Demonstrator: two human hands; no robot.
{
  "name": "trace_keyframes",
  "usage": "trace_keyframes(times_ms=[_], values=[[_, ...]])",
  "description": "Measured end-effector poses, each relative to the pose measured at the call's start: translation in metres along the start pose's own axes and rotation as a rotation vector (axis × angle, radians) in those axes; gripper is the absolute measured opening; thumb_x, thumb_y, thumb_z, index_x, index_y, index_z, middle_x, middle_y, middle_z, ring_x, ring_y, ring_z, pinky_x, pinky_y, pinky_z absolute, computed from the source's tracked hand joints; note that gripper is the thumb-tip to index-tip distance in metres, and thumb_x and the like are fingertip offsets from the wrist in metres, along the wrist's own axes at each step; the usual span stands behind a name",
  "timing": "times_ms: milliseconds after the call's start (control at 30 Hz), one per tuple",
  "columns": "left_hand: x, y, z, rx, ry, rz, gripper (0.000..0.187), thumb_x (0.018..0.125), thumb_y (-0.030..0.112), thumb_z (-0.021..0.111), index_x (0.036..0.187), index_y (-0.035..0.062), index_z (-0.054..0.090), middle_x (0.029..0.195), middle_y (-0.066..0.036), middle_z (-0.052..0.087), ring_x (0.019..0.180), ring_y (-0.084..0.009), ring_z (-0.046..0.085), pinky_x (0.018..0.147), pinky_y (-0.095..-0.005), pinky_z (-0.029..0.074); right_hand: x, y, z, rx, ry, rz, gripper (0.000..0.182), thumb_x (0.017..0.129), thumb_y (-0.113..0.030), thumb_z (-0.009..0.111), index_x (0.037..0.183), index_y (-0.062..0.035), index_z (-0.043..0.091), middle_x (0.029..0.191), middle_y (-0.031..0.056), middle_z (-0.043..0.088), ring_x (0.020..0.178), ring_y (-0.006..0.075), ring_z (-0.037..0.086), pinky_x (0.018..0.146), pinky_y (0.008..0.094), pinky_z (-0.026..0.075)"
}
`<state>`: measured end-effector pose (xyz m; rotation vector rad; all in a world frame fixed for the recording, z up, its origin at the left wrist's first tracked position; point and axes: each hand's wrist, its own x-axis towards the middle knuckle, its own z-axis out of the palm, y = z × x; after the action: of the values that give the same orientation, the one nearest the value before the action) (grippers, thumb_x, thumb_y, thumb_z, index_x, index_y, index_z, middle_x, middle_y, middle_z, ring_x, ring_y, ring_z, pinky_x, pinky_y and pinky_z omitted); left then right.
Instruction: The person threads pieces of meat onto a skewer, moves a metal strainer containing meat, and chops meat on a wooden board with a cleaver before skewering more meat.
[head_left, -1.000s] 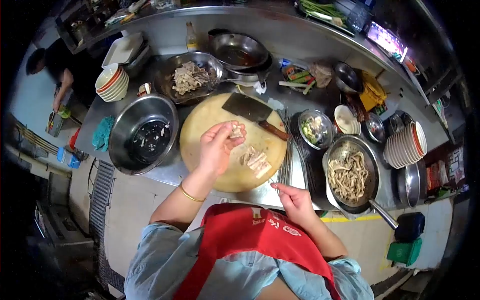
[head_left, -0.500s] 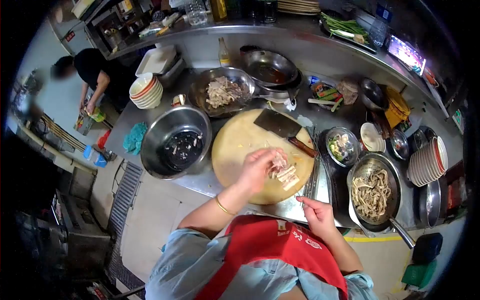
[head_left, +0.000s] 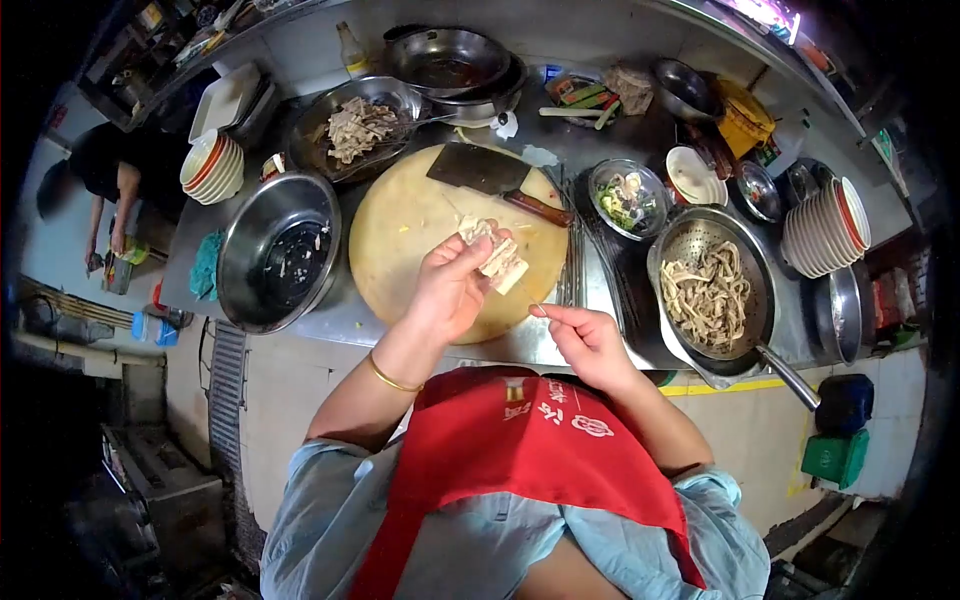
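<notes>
While our left hand (head_left: 449,288) curls its fingers and thumb around some pale meat (head_left: 505,265), held up over the board (head_left: 395,235), our right hand (head_left: 588,343) sits lower and to its right, thumb and forefinger pinched together on what looks like the end of a thin skewer (head_left: 531,302). Our own fingers hide part of the meat. Just beyond both hands, the cleaver (head_left: 478,168) lies across the board's far side, its handle toward the right, taking up space there. Left of our left hand, a steel basin (head_left: 235,262) crowds the board; past it, farther from us, sits a pan (head_left: 308,140) of sliced meat. Beyond our right hand, a row of thin rods (head_left: 573,265) runs between the board and a bowl (head_left: 650,220) of chopped vegetables. Right of that hand, we have a strainer (head_left: 700,235) of pale strips, handle toward us.
</notes>
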<state>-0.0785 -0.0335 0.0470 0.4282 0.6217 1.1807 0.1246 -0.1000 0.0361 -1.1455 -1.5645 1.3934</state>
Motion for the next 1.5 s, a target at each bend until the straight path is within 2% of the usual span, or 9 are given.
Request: trace_keyframes(times_ms=[167, 367, 667, 767, 833, 967, 1067, 1200, 1500], values=[[0.001, -0.014, 0.005, 0.0, -0.08, -0.012, 0.026, 0.089, 0.01, 0.057, 0.113, 0.0031, 0.053, 0.108, -0.009, 0.06, 0.102, -0.0196, 0.058, 0.09, -0.0344, 0.048, -0.008, 0.01, -0.005, -0.145, 0.055, -0.08, 0.028, 0.088, -0.004, 0.048, 0.112, -0.0016, 0.061, 0.09, 0.0115, 0.067, 0.079, 0.013, 0.061, 0.073, 0.0259, 0.048], [-0.004, -0.027, 0.02, -0.007, -0.048, -0.03, 0.024, 0.088, 0.008, 0.059, 0.111, 0.0035, 0.054, 0.106, -0.008, 0.061, 0.1, -0.0204, 0.058, 0.089, -0.0345, 0.048, -0.014, 0.011, -0.014, -0.107, 0.061, -0.114, 0.027, 0.088, -0.004, 0.048, 0.111, -0.001, 0.061, 0.094, 0.0143, 0.067, 0.084, 0.0152, 0.063, 0.076, 0.0259, 0.048], [-0.02, -0.051, 0.034, 0.034, 0.035, -0.02, 0.018, 0.089, 0.01, 0.056, 0.107, 0.0077, 0.056, 0.104, -0.007, 0.062, 0.099, -0.0202, 0.059, 0.088, -0.0361, 0.049, -0.019, 0.014, -0.031, -0.073, -0.028, -0.06, 0.027, 0.088, -0.005, 0.049, 0.111, -0.0013, 0.062, 0.077, 0.0059, 0.063, 0.07, 0.0062, 0.053, 0.065, 0.0213, 0.045], [-0.027, -0.055, 0.032, 0.061, 0.102, -0.009, 0.02, 0.089, 0.012, 0.057, 0.109, 0.0073, 0.056, 0.105, -0.007, 0.062, 0.099, -0.0199, 0.059, 0.088, -0.0361, 0.048, -0.017, 0.025, -0.027, -0.006, -0.043, -0.168, 0.026, 0.09, -0.003, 0.048, 0.112, -0.0019, 0.061, 0.066, -0.0072, 0.047, 0.058, 0.0009, 0.037, 0.053, 0.0171, 0.034], [-0.031, -0.057, 0.028, 0.093, 0.139, -0.001, 0.027, 0.089, 0.016, 0.058, 0.114, 0.0072, 0.054, 0.108, -0.007, 0.061, 0.102, -0.0203, 0.057, 0.09, -0.0374, 0.047, -0.019, 0.023, -0.028, 0.062, -0.104, -0.064, 0.025, 0.09, -0.004, 0.048, 0.111, -0.0008, 0.062, 0.071, -0.0037, 0.055, 0.063, 0.0024, 0.045, 0.057, 0.0185, 0.039], [-0.039, -0.054, 0.013, 0.057, -0.012, -0.009, 0.052, 0.094, 0.032, 0.049, 0.136, 0.0066, 0.029, 0.138, -0.015, 0.037, 0.128, -0.0259, 0.036, 0.105, -0.0447, 0.031, -0.01, 0.027, -0.025, 0.134, -0.13, -0.05, 0.024, 0.091, -0.005, 0.048, 0.111, -0.0005, 0.061, 0.071, -0.0038, 0.055, 0.062, 0.0028, 0.045, 0.057, 0.0176, 0.039], [-0.042, -0.038, -0.022, 0.075, 0.242, -0.025, 0.06, 0.092, 0.047, 0.041, 0.136, 0.0076, 0.032, 0.131, -0.013, 0.045, 0.12, -0.0308, 0.043, 0.104, -0.0445, 0.033, 0.002, 0.031, -0.023, 0.145, -0.085, -0.071, 0.026, 0.091, -0.007, 0.049, 0.114, -0.0024, 0.06, 0.072, -0.002, 0.056, 0.062, 0.0044, 0.048, 0.057, 0.0195, 0.042], [-0.06, 0.011, -0.078, -0.065, 0.366, -0.013, 0.044, 0.095, 0.033, 0.045, 0.134, 0.0126, 0.038, 0.135, -0.012, 0.042, 0.12, -0.0291, 0.043, 0.104, -0.0423, 0.033, 0.036, 0.045, -0.024, -0.196, 0.04, -0.271, 0.026, 0.087, -0.004, 0.053, 0.112, -0.0019, 0.06, 0.083, 0.0047, 0.061, 0.06, 0.0082, 0.051, 0.058, 0.0218, 0.044], [-0.12, 0.158, -0.194, -0.128, 0.451, 0.341, 0.025, 0.09, 0.022, 0.053, 0.113, 0.0119, 0.056, 0.101, -0.001, 0.062, 0.088, -0.0148, 0.059, 0.079, -0.032, 0.047, 0.223, -0.025, 0.077, -0.592, 0.121, -0.462, 0.026, 0.077, 0.004, 0.054, 0.102, -0.0031, 0.059, 0.078, 0.0099, 0.056, 0.063, 0.0195, 0.058, 0.052, 0.0268, 0.046]])
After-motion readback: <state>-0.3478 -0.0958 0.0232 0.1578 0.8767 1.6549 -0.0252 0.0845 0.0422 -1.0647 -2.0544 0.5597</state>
